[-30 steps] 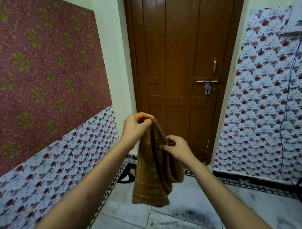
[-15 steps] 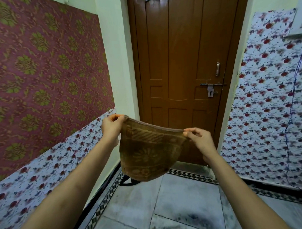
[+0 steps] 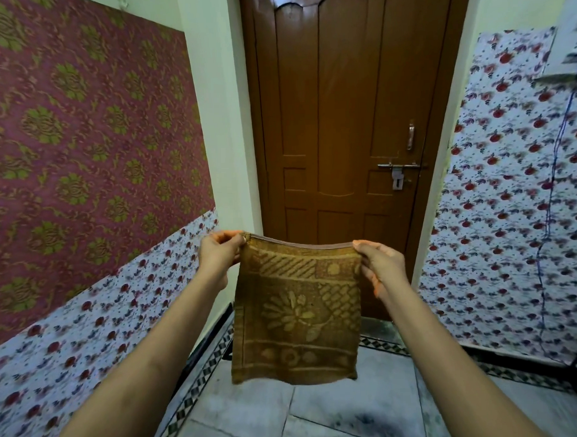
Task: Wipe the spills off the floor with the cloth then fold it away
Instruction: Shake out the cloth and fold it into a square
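A brown patterned cloth (image 3: 295, 313) hangs flat in the air before me, folded into a rough square with a flower design facing me. My left hand (image 3: 220, 253) pinches its top left corner. My right hand (image 3: 382, 264) pinches its top right corner. The cloth's top edge is stretched nearly straight between the two hands. Its lower edge hangs free above the grey tiled floor (image 3: 352, 409). A dark smudge (image 3: 363, 423) shows on the tiles below the cloth.
A closed brown wooden door (image 3: 349, 118) with a latch stands straight ahead. Patterned walls close in on the left (image 3: 82, 160) and right (image 3: 509, 210). A blue cord (image 3: 555, 176) hangs down the right wall, and a dark stand leg sits at the lower right.
The cloth hung bunched from my left hand a second ago. My hands moved apart and spread it flat; it now hangs wider and squarer, and my view has tilted up.
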Motion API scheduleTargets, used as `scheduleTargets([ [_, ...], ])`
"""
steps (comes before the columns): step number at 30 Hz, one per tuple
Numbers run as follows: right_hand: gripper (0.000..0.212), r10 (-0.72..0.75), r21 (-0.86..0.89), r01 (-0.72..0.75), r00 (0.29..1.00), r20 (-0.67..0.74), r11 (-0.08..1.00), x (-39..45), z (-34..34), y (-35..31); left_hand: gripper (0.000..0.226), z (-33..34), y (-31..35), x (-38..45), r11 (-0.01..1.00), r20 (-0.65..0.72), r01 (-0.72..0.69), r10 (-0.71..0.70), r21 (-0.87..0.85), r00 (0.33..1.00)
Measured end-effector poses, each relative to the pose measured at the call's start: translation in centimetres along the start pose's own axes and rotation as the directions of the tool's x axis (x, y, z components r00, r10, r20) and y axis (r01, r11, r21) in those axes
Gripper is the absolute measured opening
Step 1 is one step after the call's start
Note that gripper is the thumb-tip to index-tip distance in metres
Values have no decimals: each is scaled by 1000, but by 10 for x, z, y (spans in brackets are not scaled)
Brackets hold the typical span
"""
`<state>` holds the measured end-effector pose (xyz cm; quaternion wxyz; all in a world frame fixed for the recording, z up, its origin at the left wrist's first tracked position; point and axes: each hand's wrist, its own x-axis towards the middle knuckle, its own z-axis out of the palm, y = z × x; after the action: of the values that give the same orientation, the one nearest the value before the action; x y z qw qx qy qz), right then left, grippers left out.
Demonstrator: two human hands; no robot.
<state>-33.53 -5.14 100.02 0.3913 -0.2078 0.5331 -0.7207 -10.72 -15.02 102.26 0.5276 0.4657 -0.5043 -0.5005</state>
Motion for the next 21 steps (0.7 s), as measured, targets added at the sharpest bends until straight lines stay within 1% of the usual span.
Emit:
scheduleTargets([
  [3, 7, 32, 10, -32, 999, 15, 999, -14, 12, 10, 10, 12, -10, -8, 1000, 42, 14, -13, -13, 999],
  [6, 9, 86, 7, -86, 995, 60, 996, -25, 25, 19, 13, 29, -21, -24, 1000, 102, 1, 2, -29, 995],
  [11, 10, 144, 54, -149, 986, 89, 987, -35, 41, 27, 14, 54, -42, -47, 1000, 140, -23, 23, -4, 990],
  [13, 9, 157, 88, -166, 983, 97, 982, -38, 43, 27, 13, 59, -45, -52, 997, 157, -69, 65, 19, 985],
  [16, 8, 175, 145, -190, 978, 113, 971, -40, 41, 24, 13, 64, -45, -60, 983, 191, -174, 159, 63, 969],
  [21, 11, 182, 174, -200, 977, 113, 964, -45, 36, 19, 11, 69, -41, -67, 916, 210, -345, 303, 204, 929],
])
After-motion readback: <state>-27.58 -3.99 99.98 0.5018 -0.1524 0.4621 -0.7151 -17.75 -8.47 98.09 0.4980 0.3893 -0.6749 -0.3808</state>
